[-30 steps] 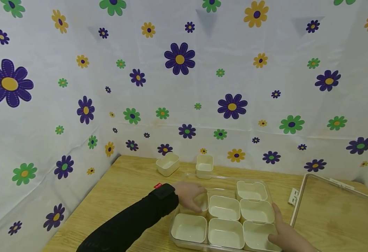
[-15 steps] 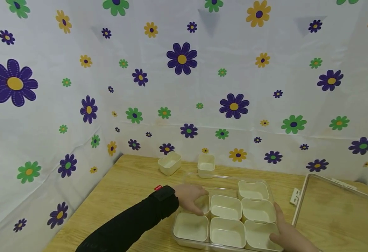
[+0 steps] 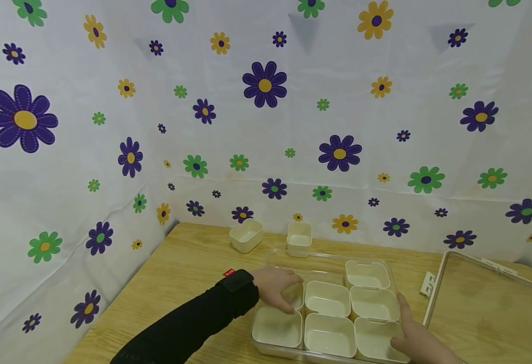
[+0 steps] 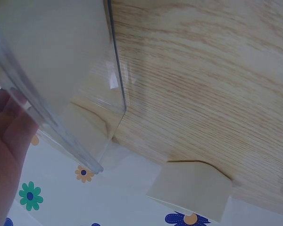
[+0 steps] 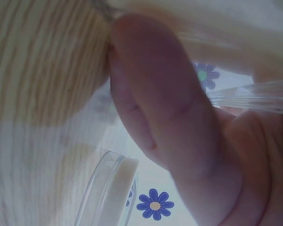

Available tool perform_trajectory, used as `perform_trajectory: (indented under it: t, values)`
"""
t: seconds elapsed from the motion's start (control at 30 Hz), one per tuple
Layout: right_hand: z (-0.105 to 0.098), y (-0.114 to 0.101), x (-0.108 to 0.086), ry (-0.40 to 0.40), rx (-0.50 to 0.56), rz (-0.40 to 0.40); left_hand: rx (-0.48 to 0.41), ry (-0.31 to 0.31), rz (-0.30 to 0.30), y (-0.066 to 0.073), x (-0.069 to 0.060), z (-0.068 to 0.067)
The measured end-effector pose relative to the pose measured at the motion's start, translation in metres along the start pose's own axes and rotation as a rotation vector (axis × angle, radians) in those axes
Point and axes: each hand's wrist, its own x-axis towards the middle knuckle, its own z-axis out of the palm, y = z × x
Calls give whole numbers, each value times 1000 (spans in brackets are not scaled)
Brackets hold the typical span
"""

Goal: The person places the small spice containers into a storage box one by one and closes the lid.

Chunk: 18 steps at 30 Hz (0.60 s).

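A clear plastic box [image 3: 325, 254] stands on the table, with several cream-coloured bins inside in rows. My left hand [image 3: 276, 288], below a black sleeve, reaches over the box's left side. Its thumb and fingers span a bin [image 3: 296, 299] in the middle of the left column and grip it; the hand hides most of that bin. At the box's right wall, my right hand [image 3: 415, 336] holds the edge. The right wrist view shows the clear wall passing between thumb [image 5: 165, 89] and palm. At the box's far left, no bin shows beside the far-right bin [image 3: 367, 275].
Two loose bins, one [image 3: 247, 236] turned at an angle and one [image 3: 300, 239] straight, stand behind the box near the flowered backdrop [image 3: 229, 126]. A clear lid [image 3: 489, 303] with white clips lies on the wooden table [image 3: 193, 263] to the right.
The head view has shifted slightly, so everything appears a little further right. Both hands keep their places on the bin and the box.
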Motion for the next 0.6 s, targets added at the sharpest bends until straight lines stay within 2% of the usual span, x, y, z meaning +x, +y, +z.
perform_trajectory:
  t: [0.33,0.6]
  values:
    - [-1,-1,0,6,28,3,-4,9,3,1,-3,-1]
    - [0,0,-1,2,-15,-20,-13,12,32,0,-2,-1]
